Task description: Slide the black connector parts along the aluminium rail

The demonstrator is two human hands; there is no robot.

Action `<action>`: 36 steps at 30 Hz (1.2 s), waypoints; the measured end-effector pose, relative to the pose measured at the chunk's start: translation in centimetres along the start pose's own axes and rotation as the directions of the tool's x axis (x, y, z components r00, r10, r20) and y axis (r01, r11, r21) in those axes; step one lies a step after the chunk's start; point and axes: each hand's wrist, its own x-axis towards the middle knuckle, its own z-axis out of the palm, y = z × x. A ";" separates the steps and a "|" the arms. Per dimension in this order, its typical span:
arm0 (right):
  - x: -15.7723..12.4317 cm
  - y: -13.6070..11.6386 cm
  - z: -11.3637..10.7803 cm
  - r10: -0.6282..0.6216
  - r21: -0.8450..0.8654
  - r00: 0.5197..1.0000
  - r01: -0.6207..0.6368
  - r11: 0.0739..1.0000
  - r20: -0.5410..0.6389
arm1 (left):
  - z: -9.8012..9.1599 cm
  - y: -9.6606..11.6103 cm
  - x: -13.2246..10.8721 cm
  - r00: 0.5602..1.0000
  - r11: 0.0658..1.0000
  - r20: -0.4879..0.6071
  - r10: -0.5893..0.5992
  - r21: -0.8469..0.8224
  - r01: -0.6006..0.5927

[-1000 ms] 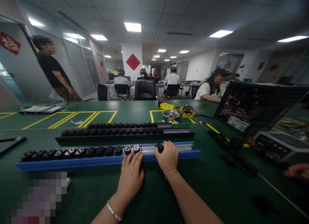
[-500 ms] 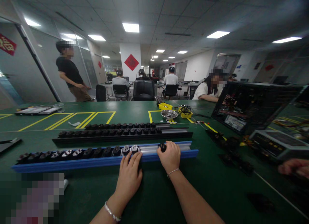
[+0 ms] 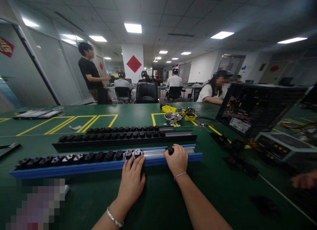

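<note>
View from a head camera, looking across a green table in a large office.

A long blue rail lies crosswise on the table, close to the wearer. A row of sockets fills its left part, some with dark faces and some with white; the right part of the channel is bare metal.

The left hand lies flat and open, palm down. Its fingers are stretched forward and the fingertips touch the front edge of the rail, just below the last sockets in the row.

The right hand is curled closed around a small black piece. It grips the piece at the bare stretch of the rail, well right of the row. Whether the piece sits in the channel or just above it cannot be told.

Behind the blue rail lies a black rail, parallel to it and also lined with dark sockets. Farther back stand a metal bowl and a yellow bin.

To the right is an open computer case, with loose black parts scattered on the table in front of it. Another person's hand shows at the right edge.

In the background, one person stands at the left and another sits at the table on the right — more people sit at desks beyond.
</note>
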 end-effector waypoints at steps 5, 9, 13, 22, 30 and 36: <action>0.1 0.1 -0.4 0.021 -0.001 1.000 -0.021 1.000 0.002 | 0.0 0.0 0.0 1.000 1.000 -0.012 0.003 -0.005 -0.003; 0.2 0.2 -0.5 0.040 -0.002 0.999 -0.040 0.999 0.005 | -0.1 0.0 0.0 1.000 1.000 -0.013 0.003 -0.002 -0.003; 0.1 0.3 -0.3 0.037 -0.005 0.999 -0.037 0.999 -0.007 | -0.1 0.1 0.0 1.000 1.000 -0.021 0.005 -0.001 -0.005; 0.2 0.6 -0.1 -0.003 -0.022 1.000 0.003 1.000 -0.004 | -0.2 0.1 0.0 1.000 1.000 -0.016 0.008 -0.006 -0.008; 0.6 1.2 -1.4 -0.044 -0.019 0.994 0.046 0.999 0.104 | 0.0 0.0 0.0 1.000 1.000 -0.020 0.000 -0.020 -0.001; 0.3 1.3 -1.0 -0.036 0.009 0.998 0.035 0.999 0.058 | -0.2 0.1 0.1 1.000 1.000 -0.008 0.000 -0.029 0.000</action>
